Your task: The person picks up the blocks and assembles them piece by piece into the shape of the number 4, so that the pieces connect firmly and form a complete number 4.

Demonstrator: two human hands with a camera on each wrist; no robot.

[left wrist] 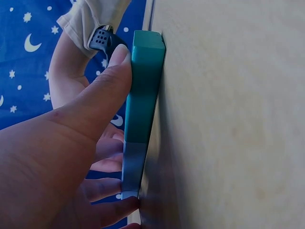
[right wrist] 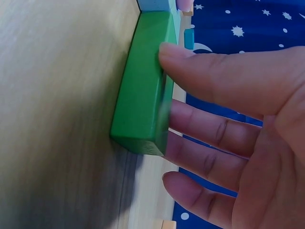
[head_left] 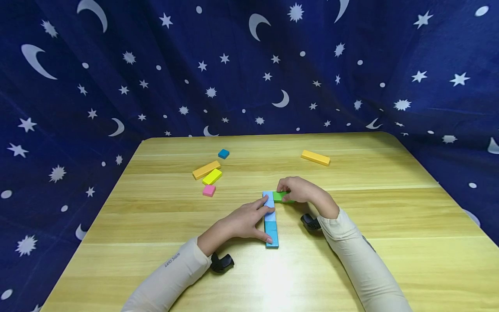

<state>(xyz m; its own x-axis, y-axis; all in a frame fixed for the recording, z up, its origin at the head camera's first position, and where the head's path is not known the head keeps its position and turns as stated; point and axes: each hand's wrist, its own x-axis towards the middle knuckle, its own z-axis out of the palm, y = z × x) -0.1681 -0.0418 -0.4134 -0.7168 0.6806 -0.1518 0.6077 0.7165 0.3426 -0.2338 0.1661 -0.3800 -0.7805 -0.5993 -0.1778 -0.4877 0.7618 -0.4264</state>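
Note:
Flat coloured blocks lie joined on the wooden table. A teal block (head_left: pixel 271 232) is nearest the person, and light blue blocks (head_left: pixel 270 216) continue its line away. A green block (head_left: pixel 277 197) juts right from the far end, touching light blue. My left hand (head_left: pixel 243 220) spreads over the line, its thumb on the teal block and fingertips on the light blue. My right hand (head_left: pixel 303 190) pinches the green block between thumb and fingers; in the right wrist view the thumb lies along the green block's (right wrist: pixel 140 86) upper edge.
Left of the line lie a pink block (head_left: pixel 208 190), a yellow block (head_left: pixel 212 176), an orange block (head_left: pixel 205 170) and a small blue block (head_left: pixel 223 154). Another orange block (head_left: pixel 315 157) is at the back right. Black wrist devices (head_left: pixel 222 263) hang under both forearms.

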